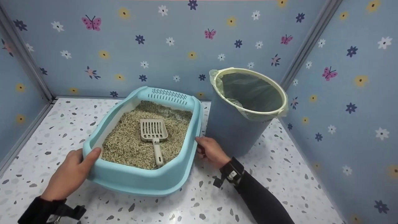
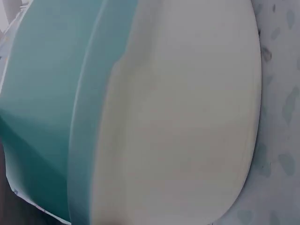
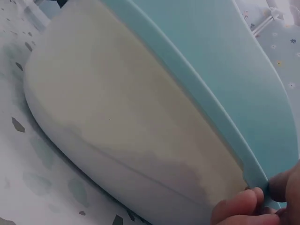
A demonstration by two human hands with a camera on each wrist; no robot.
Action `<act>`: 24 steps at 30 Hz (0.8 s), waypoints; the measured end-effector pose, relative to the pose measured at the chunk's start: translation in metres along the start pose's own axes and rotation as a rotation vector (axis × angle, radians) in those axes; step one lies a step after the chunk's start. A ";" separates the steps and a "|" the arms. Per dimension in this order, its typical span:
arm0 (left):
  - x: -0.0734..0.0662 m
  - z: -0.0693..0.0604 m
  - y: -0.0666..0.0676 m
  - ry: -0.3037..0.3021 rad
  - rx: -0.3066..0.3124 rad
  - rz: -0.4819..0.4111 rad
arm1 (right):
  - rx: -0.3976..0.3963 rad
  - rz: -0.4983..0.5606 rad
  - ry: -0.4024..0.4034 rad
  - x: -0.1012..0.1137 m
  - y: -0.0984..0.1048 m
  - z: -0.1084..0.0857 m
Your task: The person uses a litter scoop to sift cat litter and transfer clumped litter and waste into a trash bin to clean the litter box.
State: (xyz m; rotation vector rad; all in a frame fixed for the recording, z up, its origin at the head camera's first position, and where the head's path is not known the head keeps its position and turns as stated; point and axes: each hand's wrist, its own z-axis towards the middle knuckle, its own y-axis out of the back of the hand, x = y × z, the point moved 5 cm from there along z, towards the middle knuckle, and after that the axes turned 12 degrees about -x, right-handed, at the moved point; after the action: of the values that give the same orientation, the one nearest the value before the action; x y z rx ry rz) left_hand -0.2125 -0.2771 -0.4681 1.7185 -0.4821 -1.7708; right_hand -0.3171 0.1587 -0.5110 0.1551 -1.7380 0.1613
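A light-blue litter box (image 1: pixel 133 175) holds tan granular litter (image 1: pixel 124 146). On the litter lies a beige slotted litter scoop (image 1: pixel 157 148), its handle toward me. With the thumb over the rim, my left hand (image 1: pixel 70 172) grips the box's front left corner; its other fingers are mostly hidden. My right hand (image 1: pixel 213 151) pinches the edge on the box's right side, and curled fingers (image 3: pixel 236 206) show there in the right wrist view. Both wrist views show the white lower pan (image 2: pixel 183 112) under the blue upper part. My left hand is out of sight in the left wrist view.
A blue-grey trash bin (image 1: pixel 233 133) with a translucent liner (image 1: pixel 253 93) and cream rim ring stands right of the box, close to my right hand. Flower-patterned panels (image 1: pixel 174 28) enclose the back and sides. The floor (image 1: pixel 28 168) is white with grey speckles.
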 end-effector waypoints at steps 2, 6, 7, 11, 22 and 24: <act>0.010 0.006 0.004 0.027 0.020 -0.004 | 0.003 -0.005 -0.005 -0.002 -0.004 -0.007; 0.029 0.023 0.015 0.066 0.005 -0.063 | 0.034 0.031 -0.045 -0.008 -0.019 -0.024; 0.032 0.027 0.017 0.077 -0.011 -0.077 | 0.045 0.038 -0.053 -0.010 -0.023 -0.028; 0.036 0.027 0.021 0.132 -0.056 -0.118 | 0.081 0.045 -0.073 -0.013 -0.030 -0.033; 0.017 -0.015 0.003 0.355 0.099 -0.209 | -0.027 0.031 -0.025 -0.001 0.000 0.004; 0.016 -0.016 0.001 0.374 0.081 -0.242 | -0.022 0.037 -0.030 -0.002 -0.002 0.002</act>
State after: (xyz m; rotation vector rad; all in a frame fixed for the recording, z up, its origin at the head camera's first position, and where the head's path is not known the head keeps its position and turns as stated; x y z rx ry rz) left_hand -0.1964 -0.2865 -0.4810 2.1820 -0.1913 -1.5477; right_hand -0.3186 0.1566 -0.5135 0.1099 -1.7727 0.1671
